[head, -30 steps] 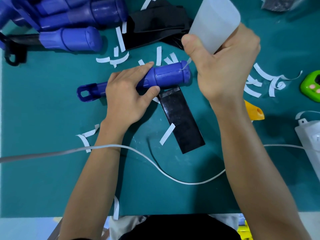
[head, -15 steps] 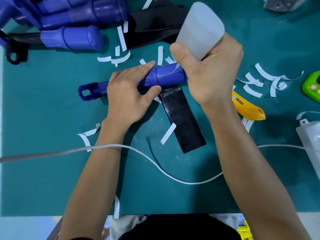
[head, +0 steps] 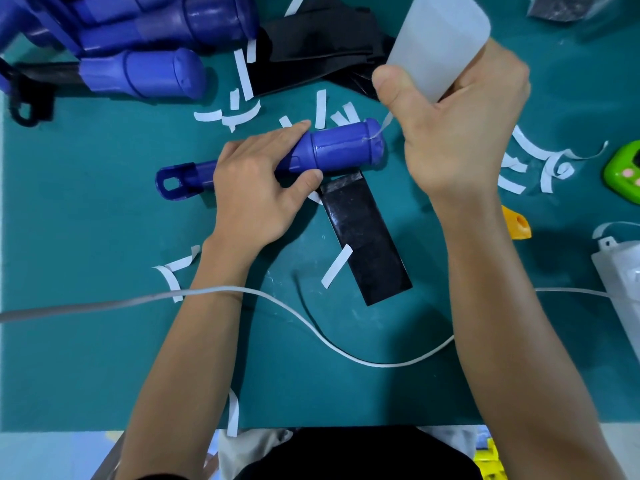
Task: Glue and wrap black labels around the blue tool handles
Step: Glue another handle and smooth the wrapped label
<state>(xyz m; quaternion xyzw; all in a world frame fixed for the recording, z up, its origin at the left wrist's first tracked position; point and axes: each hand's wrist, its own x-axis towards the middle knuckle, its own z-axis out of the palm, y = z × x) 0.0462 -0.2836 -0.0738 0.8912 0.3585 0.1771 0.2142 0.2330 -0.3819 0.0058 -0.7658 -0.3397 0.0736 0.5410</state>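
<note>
Left hand: my left hand point(head: 256, 199) wraps fingers and thumb round the narrow neck of the blue ribbed plastic tool handle point(head: 343, 147), pinning it on the teal mat point(head: 86, 341).
Right hand: my right hand point(head: 457, 133) is clenched round the upturned translucent white glue bottle point(head: 440, 39); the nozzle tip touches the handle's fat end, just below my thumb.
Label: the glossy black label strip point(head: 367, 244) lies between my wrists, its top edge at the handle.
Do well: squeeze lightly, thin even bead, roll with left, no glue on fingers.

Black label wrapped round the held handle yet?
No, the black label lies flat on the mat, only its upper end meeting the blue handle gripped by the left hand.
</note>
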